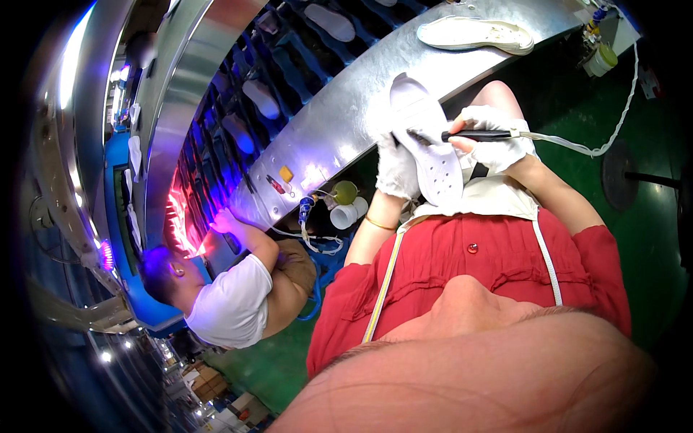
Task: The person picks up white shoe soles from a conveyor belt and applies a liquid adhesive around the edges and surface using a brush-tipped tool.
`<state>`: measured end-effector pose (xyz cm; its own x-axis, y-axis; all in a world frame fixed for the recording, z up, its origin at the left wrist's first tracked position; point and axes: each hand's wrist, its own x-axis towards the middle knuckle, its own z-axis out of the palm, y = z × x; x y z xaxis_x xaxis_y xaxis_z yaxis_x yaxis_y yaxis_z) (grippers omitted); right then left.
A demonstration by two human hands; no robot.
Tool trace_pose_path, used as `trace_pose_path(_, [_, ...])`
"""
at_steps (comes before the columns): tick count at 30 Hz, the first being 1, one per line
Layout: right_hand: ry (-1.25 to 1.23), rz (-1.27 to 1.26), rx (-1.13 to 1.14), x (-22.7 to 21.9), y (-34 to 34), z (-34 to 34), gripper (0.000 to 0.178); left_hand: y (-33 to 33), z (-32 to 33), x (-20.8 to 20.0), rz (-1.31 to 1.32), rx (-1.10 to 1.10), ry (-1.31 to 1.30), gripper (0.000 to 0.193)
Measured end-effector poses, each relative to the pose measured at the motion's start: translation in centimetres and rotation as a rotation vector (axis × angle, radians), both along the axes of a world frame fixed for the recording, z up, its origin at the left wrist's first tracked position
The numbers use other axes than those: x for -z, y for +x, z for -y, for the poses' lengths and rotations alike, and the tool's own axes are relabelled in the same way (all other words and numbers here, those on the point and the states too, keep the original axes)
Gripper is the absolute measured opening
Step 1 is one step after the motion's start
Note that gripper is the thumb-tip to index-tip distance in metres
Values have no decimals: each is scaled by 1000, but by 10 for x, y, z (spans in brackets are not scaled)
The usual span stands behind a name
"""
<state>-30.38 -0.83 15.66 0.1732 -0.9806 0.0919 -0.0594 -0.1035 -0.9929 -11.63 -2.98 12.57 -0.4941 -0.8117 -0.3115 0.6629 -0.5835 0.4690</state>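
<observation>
My left hand [396,172], in a white glove, grips a white shoe sole [442,173] by its edge, tilted in front of my apron. Small holes show in the sole's near end. In my right hand [498,148], also gloved, is a black pen-like tool [485,135], its tip at the sole's middle. A pale hose [577,149] trails from the tool's back end off to the right. Some of my left fingers are hidden behind the sole. On the metal ledge beyond lies a white shoe [476,35], apart from both hands.
A steel ledge [310,130] borders a conveyor [289,54] carrying several pale shoe parts. At left a co-worker [234,303] in a white shirt sits by it. A yellow block [286,174] rests on the ledge; white cups [344,216] hang below. A round stool-like base [619,175] stands right.
</observation>
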Motion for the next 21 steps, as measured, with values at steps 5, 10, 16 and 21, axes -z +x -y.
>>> trace_pose_path(5, [-89, 32, -59, 22, 2, -1, 10, -10, -6, 11, 290, 0, -86, 89])
trace_pose_path(10, [145, 262, 18, 19, 10, 14, 10, -13, 20, 18, 119, -204, -183, 93])
trace_pose_path(16, [231, 96, -151, -4, 20, 24, 14, -2, 55, 35, -374, -175, -235, 96])
trace_pose_path(21, [-9, 277, -43, 19, 22, 28, 10, -4, 63, 12, -209, -339, -350, 88])
